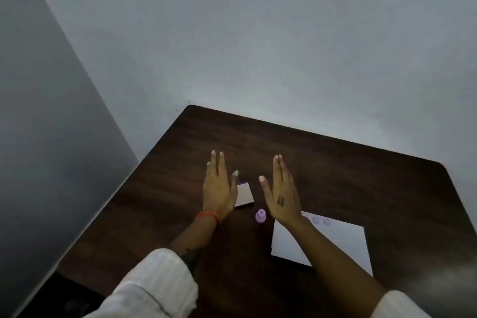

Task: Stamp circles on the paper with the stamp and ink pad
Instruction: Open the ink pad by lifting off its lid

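A small purple stamp (260,215) stands upright on the dark wooden table (361,183), between my two wrists. Just behind it lies the ink pad (244,195), a flat box with a pale lid, partly hidden by my left hand (219,186). My left hand is flat and empty, fingers stretched forward. My right hand (281,193) is also flat and empty, held above the table right of the stamp. The white paper (335,245) lies to the right under my right forearm, with faint circle marks (321,221) along its far edge.
The table stands in a corner, with a pale wall (258,33) behind it and another wall (38,137) to the left. White sleeves cover both of my upper forearms. An orange band (206,215) circles my left wrist.
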Tool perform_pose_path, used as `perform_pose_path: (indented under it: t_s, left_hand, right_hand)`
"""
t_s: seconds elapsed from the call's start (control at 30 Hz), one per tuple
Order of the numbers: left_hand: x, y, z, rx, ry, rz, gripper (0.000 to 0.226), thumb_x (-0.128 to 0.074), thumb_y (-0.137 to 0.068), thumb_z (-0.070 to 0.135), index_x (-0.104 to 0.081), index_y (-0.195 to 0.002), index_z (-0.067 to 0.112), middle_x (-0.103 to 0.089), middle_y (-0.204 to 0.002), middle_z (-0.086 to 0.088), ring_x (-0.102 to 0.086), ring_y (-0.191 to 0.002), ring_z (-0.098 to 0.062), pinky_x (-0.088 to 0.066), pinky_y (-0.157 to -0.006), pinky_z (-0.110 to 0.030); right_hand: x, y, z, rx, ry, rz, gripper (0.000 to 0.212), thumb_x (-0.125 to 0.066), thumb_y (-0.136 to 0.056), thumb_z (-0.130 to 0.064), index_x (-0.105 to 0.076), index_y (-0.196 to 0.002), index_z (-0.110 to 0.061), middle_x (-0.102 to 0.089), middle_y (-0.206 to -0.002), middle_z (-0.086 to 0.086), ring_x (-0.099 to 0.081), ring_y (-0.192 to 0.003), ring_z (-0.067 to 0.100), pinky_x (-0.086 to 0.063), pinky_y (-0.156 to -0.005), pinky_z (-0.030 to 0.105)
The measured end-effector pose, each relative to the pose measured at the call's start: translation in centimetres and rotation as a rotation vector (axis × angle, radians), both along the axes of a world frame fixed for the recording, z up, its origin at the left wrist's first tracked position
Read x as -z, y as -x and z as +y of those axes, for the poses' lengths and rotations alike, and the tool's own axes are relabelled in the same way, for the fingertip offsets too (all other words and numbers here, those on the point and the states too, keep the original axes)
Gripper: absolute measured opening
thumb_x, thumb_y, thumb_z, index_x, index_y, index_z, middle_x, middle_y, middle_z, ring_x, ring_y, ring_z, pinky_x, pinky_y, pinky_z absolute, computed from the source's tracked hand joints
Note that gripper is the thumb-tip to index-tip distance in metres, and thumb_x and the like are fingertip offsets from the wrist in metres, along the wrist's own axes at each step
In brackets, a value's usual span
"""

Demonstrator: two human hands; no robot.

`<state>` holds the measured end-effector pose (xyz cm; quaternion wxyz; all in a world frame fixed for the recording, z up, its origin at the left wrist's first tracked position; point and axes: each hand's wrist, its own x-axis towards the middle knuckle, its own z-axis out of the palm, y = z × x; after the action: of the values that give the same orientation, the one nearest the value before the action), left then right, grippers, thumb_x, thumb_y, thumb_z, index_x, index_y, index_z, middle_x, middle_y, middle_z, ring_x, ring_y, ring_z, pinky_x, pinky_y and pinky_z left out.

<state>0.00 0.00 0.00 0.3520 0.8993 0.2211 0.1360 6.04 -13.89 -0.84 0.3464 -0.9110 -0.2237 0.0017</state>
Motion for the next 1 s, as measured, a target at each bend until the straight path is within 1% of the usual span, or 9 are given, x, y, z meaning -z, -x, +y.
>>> perform_pose_path:
  t_s: [0.07,0.2,0.3,0.37,0.47,0.53,0.7,0.8,1.0]
  left_hand:
    - [0.9,0.7,0.9,-0.137,0.138,0.034,0.060,-0.047,-0.093,0.024,-0.018,-0.144,0.014,-0.015,-0.156,-0.009,-0.019,-0.142,-0.029,-0.025,-0.113,-0.040]
    - [3.2,2.2,2.4,-0.296,0.283,0.185,0.057,-0.054,-0.089,0.014,-0.028,-0.139,0.007,-0.036,-0.145,-0.018,-0.036,-0.132,-0.034,-0.031,-0.109,-0.043]
    - [3.6,1.9,2.9,-0.329,0.311,0.271,0.051,-0.056,-0.087,0.015,-0.037,-0.134,0.006,-0.044,-0.137,-0.019,-0.045,-0.123,-0.034,-0.038,-0.105,-0.044]
    - [3.8,1.7,3.0,-0.328,0.316,0.303,0.043,-0.057,-0.087,0.015,-0.046,-0.128,0.006,-0.049,-0.132,-0.018,-0.049,-0.118,-0.032,-0.039,-0.102,-0.041]
    - [3.7,1.3,2.8,-0.283,0.298,0.292,0.030,-0.057,-0.086,0.013,-0.060,-0.115,0.008,-0.060,-0.119,-0.018,-0.055,-0.109,-0.031,-0.043,-0.096,-0.038]
    - [3.5,1.3,2.7,-0.272,0.307,0.284,0.028,-0.058,-0.084,0.013,-0.063,-0.112,0.009,-0.065,-0.114,-0.017,-0.059,-0.106,-0.031,-0.046,-0.092,-0.036]
    - [3.3,1.2,2.4,-0.287,0.297,0.285,0.031,-0.058,-0.086,0.015,-0.063,-0.116,0.011,-0.065,-0.117,-0.014,-0.060,-0.106,-0.028,-0.046,-0.091,-0.034]
    - [2.9,1.3,2.2,-0.316,0.308,0.277,0.034,-0.058,-0.087,0.016,-0.058,-0.120,0.009,-0.062,-0.123,-0.014,-0.058,-0.112,-0.028,-0.045,-0.095,-0.034]
    - [1.5,2.9,2.6,-0.344,0.290,0.186,0.035,-0.060,-0.085,0.017,-0.059,-0.119,0.009,-0.061,-0.122,-0.016,-0.057,-0.111,-0.031,-0.045,-0.098,-0.038]
  right_hand:
    - [0.8,-0.2,0.4,-0.010,0.003,0.109,0.061,-0.039,-0.095,-0.038,-0.011,-0.144,-0.016,-0.018,-0.156,0.008,-0.019,-0.142,0.023,-0.020,-0.111,0.030]
    - [2.5,-0.2,1.3,-0.010,0.086,0.260,0.056,-0.045,-0.094,-0.031,-0.023,-0.142,-0.015,-0.035,-0.148,0.014,-0.034,-0.135,0.027,-0.032,-0.107,0.036]
    - [3.2,-0.5,2.3,-0.014,0.110,0.327,0.052,-0.049,-0.093,-0.029,-0.032,-0.138,-0.011,-0.040,-0.144,0.016,-0.037,-0.133,0.029,-0.033,-0.109,0.040]
    - [3.5,-0.7,2.9,-0.005,0.143,0.352,0.049,-0.052,-0.091,-0.027,-0.038,-0.135,-0.010,-0.046,-0.139,0.017,-0.044,-0.127,0.030,-0.039,-0.107,0.042]
    - [3.8,-0.8,3.6,-0.013,0.156,0.322,0.039,-0.058,-0.088,-0.021,-0.052,-0.125,-0.009,-0.055,-0.126,0.015,-0.053,-0.114,0.027,-0.043,-0.096,0.034]
    - [3.7,-0.9,3.9,-0.001,0.144,0.329,0.033,-0.060,-0.087,-0.019,-0.057,-0.118,-0.010,-0.058,-0.120,0.014,-0.056,-0.108,0.026,-0.045,-0.090,0.031]
    - [3.7,-0.9,4.2,0.028,0.145,0.320,0.031,-0.062,-0.085,-0.017,-0.060,-0.116,-0.011,-0.061,-0.118,0.013,-0.058,-0.106,0.026,-0.047,-0.090,0.034]
    - [3.6,-0.7,4.5,0.053,0.128,0.282,0.031,-0.063,-0.084,-0.018,-0.061,-0.114,-0.010,-0.062,-0.116,0.013,-0.060,-0.104,0.026,-0.050,-0.090,0.035]
    - [2.3,0.6,5.1,0.087,0.051,0.209,0.032,-0.065,-0.082,-0.018,-0.061,-0.113,-0.013,-0.062,-0.109,0.010,-0.061,-0.097,0.025,-0.047,-0.074,0.027]
